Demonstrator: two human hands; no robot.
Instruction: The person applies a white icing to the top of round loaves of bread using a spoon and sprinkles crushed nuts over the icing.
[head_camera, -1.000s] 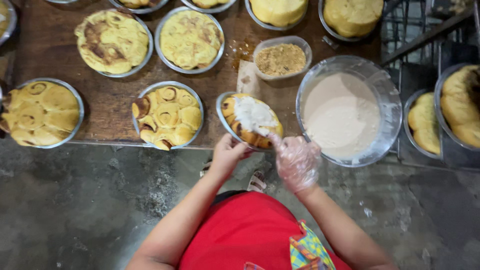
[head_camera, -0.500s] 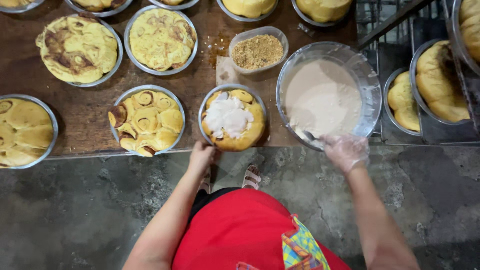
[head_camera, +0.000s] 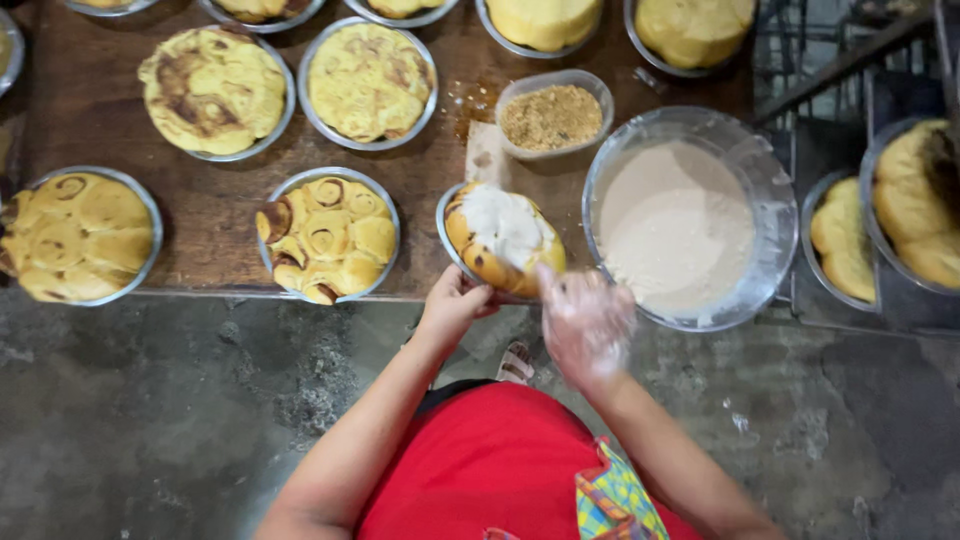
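i see my left hand (head_camera: 452, 308) gripping the near rim of the tilted bun pan (head_camera: 500, 240) at the desk (head_camera: 420, 185) edge, white icing covering part of its top. my gloved right hand (head_camera: 585, 325) is blurred, maybe holding a spreader; i cannot tell. the neighbouring roll pan (head_camera: 328, 235) sits un-iced beside the icing bowl (head_camera: 690, 215).

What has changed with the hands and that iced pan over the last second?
The gloved right hand has left the bowl of white icing and moved back to the iced bun pan, blurred in motion. The left hand keeps its grip on the pan's rim, now tilting it. The other pans stay put.
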